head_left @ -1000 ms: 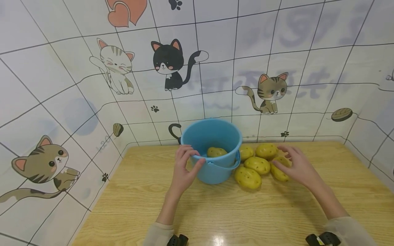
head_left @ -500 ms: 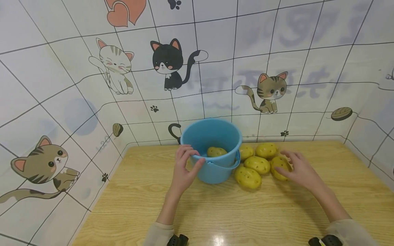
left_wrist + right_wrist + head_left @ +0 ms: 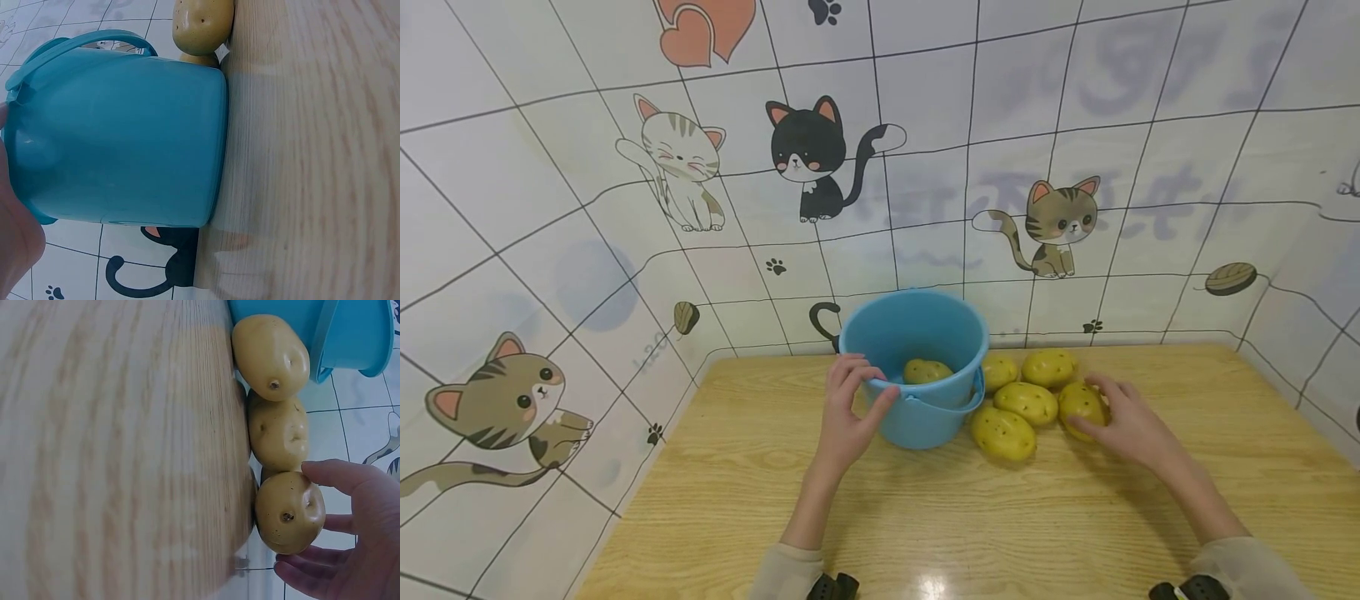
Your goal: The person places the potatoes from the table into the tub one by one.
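Note:
A light blue bucket (image 3: 925,427) with a lowered handle stands upright near the back wall. One yellow potato (image 3: 927,372) lies inside it. My left hand (image 3: 847,421) grips the bucket's near left rim, thumb on the outside and fingertips over the edge. On the right, my right hand (image 3: 1138,427) holds the rightmost potato (image 3: 1084,407) between thumb and fingers. The right wrist view shows my thumb on one side of this potato (image 3: 289,514) and my fingers curled partly behind it.
Several more potatoes lie clustered between bucket and right hand, including a near one (image 3: 1003,433), a middle one (image 3: 1027,403) and a far one (image 3: 1049,368). The wooden table (image 3: 962,517) meets a cat-patterned wall (image 3: 925,167) behind the bucket.
My right hand first drew back a little from the rightmost potato, then closed in around it. The left hand and bucket have stayed in place.

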`<act>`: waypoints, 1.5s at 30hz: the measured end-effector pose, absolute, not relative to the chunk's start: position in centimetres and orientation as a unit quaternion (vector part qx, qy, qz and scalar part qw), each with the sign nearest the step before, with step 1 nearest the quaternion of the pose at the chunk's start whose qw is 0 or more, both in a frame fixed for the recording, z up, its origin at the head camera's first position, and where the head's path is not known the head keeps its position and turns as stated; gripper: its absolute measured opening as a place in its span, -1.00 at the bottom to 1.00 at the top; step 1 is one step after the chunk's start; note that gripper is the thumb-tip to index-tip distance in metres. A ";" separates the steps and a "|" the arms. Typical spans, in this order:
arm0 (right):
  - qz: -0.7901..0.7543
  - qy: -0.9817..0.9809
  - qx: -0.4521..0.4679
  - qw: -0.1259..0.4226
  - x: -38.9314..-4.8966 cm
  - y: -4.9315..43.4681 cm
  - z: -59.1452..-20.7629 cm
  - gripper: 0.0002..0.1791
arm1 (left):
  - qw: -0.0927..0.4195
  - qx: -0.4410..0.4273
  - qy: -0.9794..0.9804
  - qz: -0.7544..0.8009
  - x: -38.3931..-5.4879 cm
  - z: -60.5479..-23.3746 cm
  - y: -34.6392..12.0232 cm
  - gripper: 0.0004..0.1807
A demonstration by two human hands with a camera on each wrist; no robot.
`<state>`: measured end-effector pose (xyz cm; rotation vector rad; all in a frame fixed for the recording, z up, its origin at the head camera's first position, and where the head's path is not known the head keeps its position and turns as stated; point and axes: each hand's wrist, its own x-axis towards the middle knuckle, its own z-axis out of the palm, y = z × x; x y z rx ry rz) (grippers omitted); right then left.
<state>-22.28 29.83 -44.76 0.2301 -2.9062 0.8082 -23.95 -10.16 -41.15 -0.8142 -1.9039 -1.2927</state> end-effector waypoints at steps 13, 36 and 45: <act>0.277 -0.957 0.078 0.042 -22.2 29.6 -45.1 -0.01 | 0.342 -0.317 -0.727 -0.505 -22.3 -39.0 -9.8 -0.80; 0.320 -0.937 0.073 0.118 -22.4 28.7 -42.9 -0.09 | 0.340 -0.310 -0.729 -0.507 -24.5 -41.6 -10.2 -0.79; 0.329 -0.926 0.088 0.165 -22.3 27.5 -41.4 -0.13 | 0.326 -0.311 -0.736 -0.505 -25.0 -42.3 -10.8 -0.86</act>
